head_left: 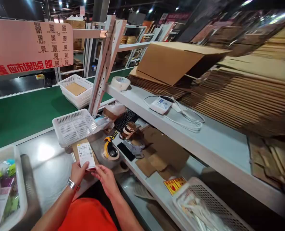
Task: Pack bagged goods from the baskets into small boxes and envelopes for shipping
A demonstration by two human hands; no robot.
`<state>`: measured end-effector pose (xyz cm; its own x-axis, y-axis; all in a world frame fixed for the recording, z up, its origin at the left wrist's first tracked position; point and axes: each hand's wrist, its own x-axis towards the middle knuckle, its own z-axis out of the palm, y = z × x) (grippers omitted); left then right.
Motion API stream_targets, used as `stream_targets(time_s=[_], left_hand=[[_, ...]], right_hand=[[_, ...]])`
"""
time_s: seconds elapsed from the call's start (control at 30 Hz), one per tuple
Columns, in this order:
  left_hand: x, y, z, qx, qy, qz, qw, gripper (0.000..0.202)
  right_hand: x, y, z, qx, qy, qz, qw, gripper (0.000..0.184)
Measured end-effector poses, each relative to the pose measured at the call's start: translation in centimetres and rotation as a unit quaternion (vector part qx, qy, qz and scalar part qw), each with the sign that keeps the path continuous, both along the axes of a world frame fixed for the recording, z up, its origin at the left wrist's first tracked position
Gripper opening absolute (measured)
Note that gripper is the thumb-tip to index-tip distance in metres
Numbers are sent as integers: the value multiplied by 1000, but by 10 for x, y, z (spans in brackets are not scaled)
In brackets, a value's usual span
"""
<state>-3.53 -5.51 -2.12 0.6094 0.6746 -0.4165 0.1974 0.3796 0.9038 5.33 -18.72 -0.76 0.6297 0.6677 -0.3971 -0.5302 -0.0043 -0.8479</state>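
My left hand (78, 171) and my right hand (105, 178) both grip the near end of a small brown cardboard parcel (76, 150) that lies on the grey worktable. A white shipping label (86, 154) with a barcode is stuck on its top. The left thumb rests on the label's near edge. A metal watch sits on my left wrist. An empty white mesh basket (73, 126) stands just beyond the parcel. A tape dispenser (110, 149) lies right of it.
A green conveyor belt (24, 112) runs behind, carrying stacked white baskets (76, 91). A grey shelf (180, 128) holds flat cartons (240, 93), a tape roll (120, 83) and a scanner (161, 104). A bin of goods (3, 189) sits left; another basket (205, 205) is lower right.
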Motion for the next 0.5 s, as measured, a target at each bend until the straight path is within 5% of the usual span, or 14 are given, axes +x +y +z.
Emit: stream_targets(time_s=[0.33,0.5], left_hand=[[10,-18,-11,10,-15,-34,999,54],[30,-52,-15,257,0,13,966,62]], right_hand=[[5,-22,-4,1,-30,-18,999,52],[27,-50,-8,2,-24,-54,998,55]])
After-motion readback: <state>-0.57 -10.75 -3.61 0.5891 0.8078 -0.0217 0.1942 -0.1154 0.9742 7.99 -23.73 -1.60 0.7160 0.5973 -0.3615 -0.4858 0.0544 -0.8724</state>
